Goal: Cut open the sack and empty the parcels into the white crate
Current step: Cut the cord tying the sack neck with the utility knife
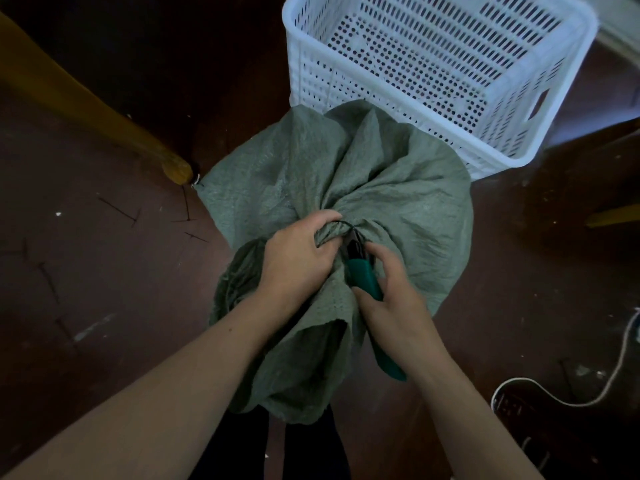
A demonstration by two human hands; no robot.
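Observation:
A grey-green woven sack stands on the floor in front of me, its neck gathered and bound by a thin black tie. My left hand grips the bunched neck just beside the tie. My right hand holds green-handled cutters, whose dark jaws sit at the tie. The white perforated crate stands just behind the sack, with nothing visible inside. The parcels are hidden in the sack.
A yellow wooden leg slants down at the left of the sack. A white cable and a power strip lie on the dark red floor at the lower right. Several black ties litter the floor to the left.

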